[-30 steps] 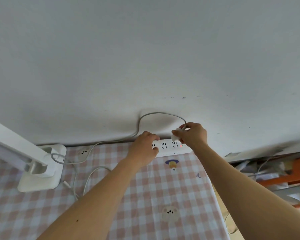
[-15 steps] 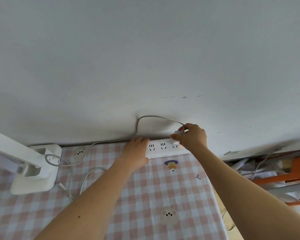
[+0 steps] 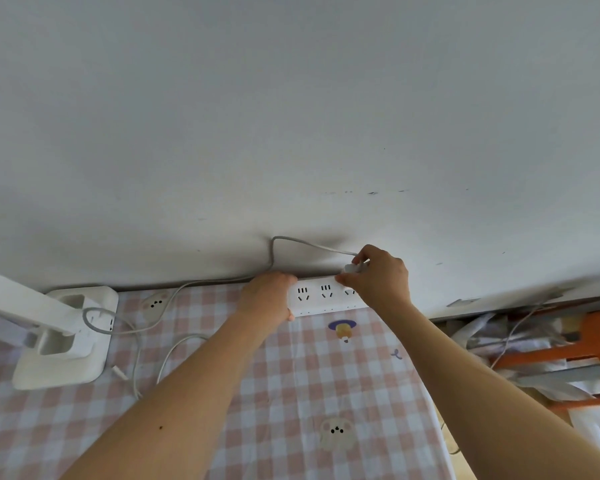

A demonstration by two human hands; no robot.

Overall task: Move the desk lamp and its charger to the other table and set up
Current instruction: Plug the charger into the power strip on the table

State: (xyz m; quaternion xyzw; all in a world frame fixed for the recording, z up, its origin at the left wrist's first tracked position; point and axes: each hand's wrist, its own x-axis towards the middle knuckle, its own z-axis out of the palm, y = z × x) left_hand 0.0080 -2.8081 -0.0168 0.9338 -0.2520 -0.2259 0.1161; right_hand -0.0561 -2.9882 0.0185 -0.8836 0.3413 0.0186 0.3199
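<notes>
Matt checked cloth tablecloth [image 3: 326,375], smooth white plastic power strip [image 3: 321,296] (slightly glossy), plastic lamp base [image 3: 63,355]

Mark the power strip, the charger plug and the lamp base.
power strip [image 3: 315,300]: head view, top face between sockets.
charger plug [image 3: 351,269]: head view, white body.
lamp base [image 3: 59,374]: head view, front rim.

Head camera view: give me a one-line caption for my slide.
Left hand holds the power strip while the right hand pinches the charger plug at its right end.
</notes>
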